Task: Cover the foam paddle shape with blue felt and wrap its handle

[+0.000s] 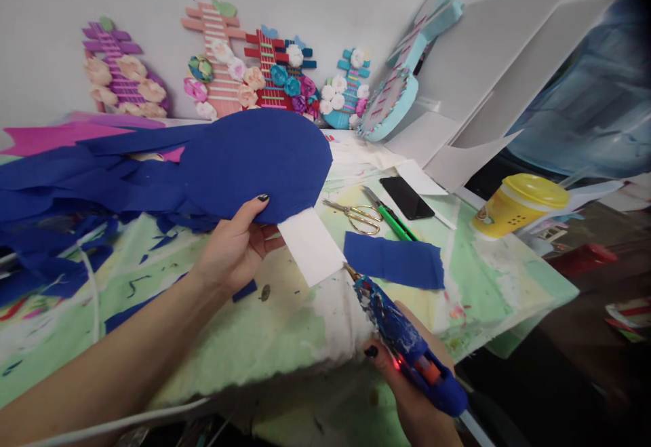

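My left hand (241, 243) pinches the lower edge of a blue fabric-covered oval panel (259, 162), thumb on its front. From that panel a bare white tab (312, 247) sticks out toward the lower right. Gripped in my right hand (407, 379) is a blue hot glue gun (397, 328), smeared with dried glue and showing a small red light. Its nozzle tip is at the right corner of the white tab; whether they touch I cannot tell. A blue fabric rectangle (394, 260) lies flat on the table just beyond the glue gun.
Gold-handled scissors (356, 215), a green utility knife (394, 220) and a black phone (407, 197) lie behind the fabric rectangle. A yellow lidded cup (521, 206) stands at right. Blue fabric scraps (102, 182) heap at left. Decorated guitar shapes (218, 60) lean against the wall.
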Demonstrator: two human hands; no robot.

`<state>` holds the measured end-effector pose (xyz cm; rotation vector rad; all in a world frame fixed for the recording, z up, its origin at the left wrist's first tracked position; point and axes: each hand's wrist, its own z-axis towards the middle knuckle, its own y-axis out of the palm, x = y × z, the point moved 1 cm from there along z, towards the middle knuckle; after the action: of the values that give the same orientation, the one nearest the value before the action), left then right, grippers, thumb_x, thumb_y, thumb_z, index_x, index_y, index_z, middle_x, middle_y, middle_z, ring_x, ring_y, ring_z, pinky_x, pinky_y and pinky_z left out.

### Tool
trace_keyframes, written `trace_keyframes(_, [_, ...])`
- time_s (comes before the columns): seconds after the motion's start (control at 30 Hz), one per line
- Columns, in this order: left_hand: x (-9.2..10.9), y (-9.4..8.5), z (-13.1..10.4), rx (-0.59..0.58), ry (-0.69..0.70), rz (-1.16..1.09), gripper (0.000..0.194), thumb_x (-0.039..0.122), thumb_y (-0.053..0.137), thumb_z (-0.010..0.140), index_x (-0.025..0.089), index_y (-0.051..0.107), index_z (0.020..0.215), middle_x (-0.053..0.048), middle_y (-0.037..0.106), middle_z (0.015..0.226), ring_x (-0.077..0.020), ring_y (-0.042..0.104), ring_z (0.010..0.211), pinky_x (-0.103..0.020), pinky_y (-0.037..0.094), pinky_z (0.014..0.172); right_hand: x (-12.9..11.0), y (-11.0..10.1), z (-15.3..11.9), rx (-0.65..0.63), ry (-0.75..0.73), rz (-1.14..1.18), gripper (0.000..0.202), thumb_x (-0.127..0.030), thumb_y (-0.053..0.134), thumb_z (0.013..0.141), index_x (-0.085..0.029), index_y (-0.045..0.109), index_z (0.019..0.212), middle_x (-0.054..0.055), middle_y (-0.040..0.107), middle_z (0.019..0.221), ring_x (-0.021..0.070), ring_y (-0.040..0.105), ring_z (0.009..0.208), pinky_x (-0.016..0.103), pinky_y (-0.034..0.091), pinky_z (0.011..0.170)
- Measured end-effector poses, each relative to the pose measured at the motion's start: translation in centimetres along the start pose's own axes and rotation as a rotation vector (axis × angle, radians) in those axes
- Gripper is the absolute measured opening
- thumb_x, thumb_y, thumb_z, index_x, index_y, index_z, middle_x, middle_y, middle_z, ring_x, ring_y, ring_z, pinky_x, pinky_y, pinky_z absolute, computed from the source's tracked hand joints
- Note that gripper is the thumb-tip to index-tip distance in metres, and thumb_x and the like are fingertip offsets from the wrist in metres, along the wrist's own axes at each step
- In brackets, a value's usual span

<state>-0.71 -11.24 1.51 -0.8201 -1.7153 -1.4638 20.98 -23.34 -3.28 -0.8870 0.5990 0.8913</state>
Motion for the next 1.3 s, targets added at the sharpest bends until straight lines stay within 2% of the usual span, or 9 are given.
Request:
trace_keyframes(0.2, [0.0, 0.0, -0.1, 0.004, -0.005, -0.001, 0.021, 0.019, 0.060, 0.081, 0.015, 0.066, 0.101, -0.005, 0.074, 0.082, -0.0164, 0.069, 0.068, -0.025, 0.059, 0.066, -0.1, 0.0, 0.0, -0.012, -0.021, -0.025, 0.020, -0.036, 0.063, 0.082, -0.022, 0.055, 0.070, 0.000, 0.056, 0.063, 0.0159, 0.056, 0.056, 0.027, 0.042, 0.047])
trace_keyframes(0.4, [0.0, 0.0, 0.0, 0.009, 0.006, -0.019, 0.017, 0.017, 0.060, 0.081, 0.014, 0.065, 0.097, -0.005, 0.073, 0.081, -0.0146, 0.069, 0.068, -0.023, 0.059, 0.066, -0.5, 0.5, 0.3, -0.126, -0.120, 0.035, 0.017, -0.029, 0.056, 0.084, -0.021, 0.053, 0.069, 0.000, 0.054, 0.061, 0.0143, 0.053, 0.052, 0.026, 0.040, 0.046])
trace_keyframes(0.6, [0.0, 0.0, -0.1, 0.015, 0.011, 0.012, 0.017, 0.019, 0.059, 0.081, 0.015, 0.064, 0.097, -0.004, 0.073, 0.081, -0.0159, 0.070, 0.068, -0.027, 0.060, 0.067, 0.0, 0.0, 0.1, -0.020, -0.048, -0.017, 0.013, -0.032, 0.063, 0.081, -0.023, 0.059, 0.073, 0.001, 0.057, 0.063, 0.0175, 0.056, 0.056, 0.028, 0.042, 0.046])
trace_keyframes(0.77, [0.1, 0.1, -0.1, 0.012, -0.005, -0.024, 0.016, 0.017, 0.060, 0.081, 0.015, 0.066, 0.097, -0.004, 0.074, 0.082, -0.0142, 0.070, 0.070, -0.023, 0.058, 0.067, -0.5, 0.4, 0.2, -0.103, -0.100, 0.016, 0.015, -0.030, 0.058, 0.083, -0.022, 0.055, 0.071, 0.000, 0.057, 0.061, 0.0162, 0.056, 0.054, 0.027, 0.043, 0.046])
trace_keyframes(0.93, [0.3, 0.3, -0.4, 0.010, -0.036, -0.090, 0.016, 0.015, 0.061, 0.082, 0.016, 0.068, 0.097, 0.000, 0.076, 0.083, -0.0133, 0.069, 0.066, -0.024, 0.059, 0.065, -0.6, 1.1, 0.2, -0.102, -0.147, 0.062, 0.024, -0.034, 0.051, 0.086, -0.021, 0.051, 0.067, 0.000, 0.051, 0.058, 0.0153, 0.051, 0.050, 0.028, 0.039, 0.045])
trace_keyframes(1.13, [0.4, 0.4, -0.4, 0.023, -0.016, -0.108, 0.018, 0.013, 0.061, 0.082, 0.017, 0.067, 0.099, 0.001, 0.076, 0.086, -0.0137, 0.069, 0.072, -0.026, 0.059, 0.070, -0.4, 0.6, 0.2, -0.116, -0.141, -0.002, 0.015, -0.025, 0.059, 0.082, -0.021, 0.053, 0.069, 0.000, 0.055, 0.062, 0.0147, 0.055, 0.054, 0.025, 0.042, 0.046])
trace_keyframes(1.3, [0.4, 0.5, -0.6, 0.045, 0.012, -0.078, 0.018, 0.013, 0.061, 0.082, 0.016, 0.066, 0.100, 0.000, 0.076, 0.085, -0.0140, 0.070, 0.070, -0.026, 0.059, 0.066, 0.0, 1.4, -0.3, -0.170, -0.149, -0.002, 0.011, -0.023, 0.058, 0.080, -0.021, 0.050, 0.072, -0.003, 0.051, 0.059, 0.0124, 0.052, 0.051, 0.024, 0.040, 0.045])
